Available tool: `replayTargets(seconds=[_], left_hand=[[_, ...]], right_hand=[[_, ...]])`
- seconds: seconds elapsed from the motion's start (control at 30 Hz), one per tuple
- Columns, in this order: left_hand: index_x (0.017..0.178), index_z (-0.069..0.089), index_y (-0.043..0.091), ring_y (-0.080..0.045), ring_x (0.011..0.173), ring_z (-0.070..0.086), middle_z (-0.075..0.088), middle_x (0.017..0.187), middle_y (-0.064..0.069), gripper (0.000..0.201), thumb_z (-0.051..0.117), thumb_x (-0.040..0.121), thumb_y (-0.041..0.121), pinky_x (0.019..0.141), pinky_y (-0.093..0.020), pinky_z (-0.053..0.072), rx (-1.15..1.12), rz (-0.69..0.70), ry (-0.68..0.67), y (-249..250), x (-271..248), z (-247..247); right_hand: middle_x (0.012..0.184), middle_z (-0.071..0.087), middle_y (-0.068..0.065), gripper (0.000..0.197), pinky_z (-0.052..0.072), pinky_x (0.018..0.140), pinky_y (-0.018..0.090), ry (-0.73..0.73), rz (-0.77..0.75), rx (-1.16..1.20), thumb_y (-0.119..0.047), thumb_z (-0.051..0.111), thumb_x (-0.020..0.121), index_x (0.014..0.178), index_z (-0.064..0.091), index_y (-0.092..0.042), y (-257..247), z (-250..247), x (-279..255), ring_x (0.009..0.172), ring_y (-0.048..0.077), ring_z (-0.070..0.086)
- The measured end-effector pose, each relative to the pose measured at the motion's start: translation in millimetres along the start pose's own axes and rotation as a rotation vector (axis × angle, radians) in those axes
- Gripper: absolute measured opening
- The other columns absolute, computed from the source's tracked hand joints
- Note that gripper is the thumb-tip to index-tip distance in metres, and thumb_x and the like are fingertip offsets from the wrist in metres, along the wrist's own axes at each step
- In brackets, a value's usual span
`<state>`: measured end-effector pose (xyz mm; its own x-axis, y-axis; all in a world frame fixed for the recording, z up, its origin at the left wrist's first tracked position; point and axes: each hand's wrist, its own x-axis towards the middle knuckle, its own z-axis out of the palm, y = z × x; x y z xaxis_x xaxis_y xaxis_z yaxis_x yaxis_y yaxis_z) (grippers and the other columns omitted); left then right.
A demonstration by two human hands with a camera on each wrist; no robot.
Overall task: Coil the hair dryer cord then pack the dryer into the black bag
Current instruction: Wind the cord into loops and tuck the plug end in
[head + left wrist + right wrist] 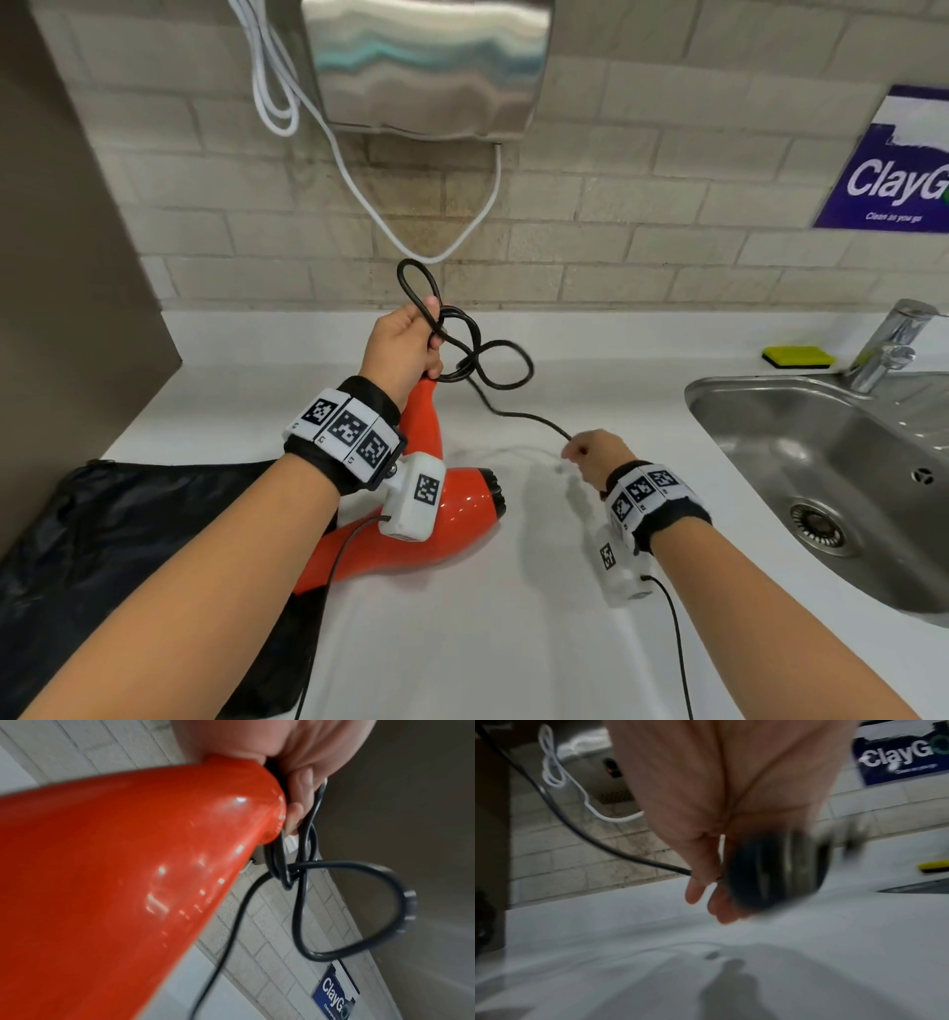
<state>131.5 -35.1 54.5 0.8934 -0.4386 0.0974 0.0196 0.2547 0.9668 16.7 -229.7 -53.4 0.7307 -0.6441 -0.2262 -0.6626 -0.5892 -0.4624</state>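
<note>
An orange hair dryer (441,506) (128,882) hangs over the white counter, its handle end up in my left hand (405,344) (298,780). That hand grips the handle end together with several loops of the black cord (462,349) (359,902). From the loops the cord runs right to my right hand (590,457) (713,882), which holds the cord's end with the blurred black plug (775,872) in its fingers. A black bag (128,539) lies flat on the counter at the left, partly under my left forearm and the dryer.
A steel sink (842,478) with a tap (888,344) sits at the right, a yellow sponge (798,356) behind it. A metal hand dryer (426,67) with a white cable (359,195) hangs on the tiled wall. A blue sign (893,169) is at the far right.
</note>
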Motion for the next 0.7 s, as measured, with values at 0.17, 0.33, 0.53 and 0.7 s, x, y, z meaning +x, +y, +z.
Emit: replayTargets(seconds=[0.17, 0.33, 0.53, 0.7], left_hand=[[0.067, 0.051, 0.016, -0.005, 0.031, 0.028, 0.038, 0.058, -0.002, 0.03, 0.046, 0.095, 0.026, 0.043, -0.023, 0.026, 0.041, -0.007, -0.065, 0.6, -5.9, 2.0], [0.069, 0.055, 0.016, -0.004, 0.032, 0.028, 0.039, 0.061, -0.004, 0.027, 0.047, 0.095, 0.022, 0.037, -0.018, 0.029, 0.075, 0.016, -0.165, -0.8, -12.0, 4.9], [0.069, 0.055, 0.016, -0.003, 0.032, 0.029, 0.042, 0.062, -0.004, 0.027, 0.047, 0.094, 0.023, 0.037, -0.016, 0.03, 0.101, 0.023, -0.171, -0.5, -12.7, 4.6], [0.071, 0.055, 0.014, -0.003, 0.032, 0.027, 0.04, 0.061, -0.004, 0.026, 0.047, 0.095, 0.022, 0.037, -0.017, 0.029, 0.084, 0.015, -0.172, -0.6, -13.7, 5.0]], right_hand=[[0.126, 0.056, 0.008, 0.024, 0.036, 0.084, 0.02, 0.126, -0.276, 0.235, -0.006, 0.045, 0.091, 0.109, 0.059, -0.01, -36.9, -0.8, -15.0, 0.107, 0.023, 0.053], [0.11, 0.057, -0.003, 0.051, 0.04, 0.052, 0.003, -0.088, -0.524, 0.561, 0.018, 0.039, 0.081, 0.121, 0.052, -0.01, -81.2, -10.1, -41.4, 0.069, -0.013, 0.055], [0.098, 0.063, -0.006, 0.042, 0.043, 0.054, 0.023, -0.444, -0.569, 0.744, 0.007, 0.05, 0.085, 0.102, 0.054, -0.031, -87.7, -1.2, -48.8, 0.075, 0.014, 0.064], [0.066, 0.049, 0.003, 0.027, 0.032, 0.04, 0.013, -0.2, -0.521, 0.834, 0.007, 0.038, 0.09, 0.081, 0.053, -0.014, -86.3, 2.9, -36.0, 0.04, -0.001, 0.05]])
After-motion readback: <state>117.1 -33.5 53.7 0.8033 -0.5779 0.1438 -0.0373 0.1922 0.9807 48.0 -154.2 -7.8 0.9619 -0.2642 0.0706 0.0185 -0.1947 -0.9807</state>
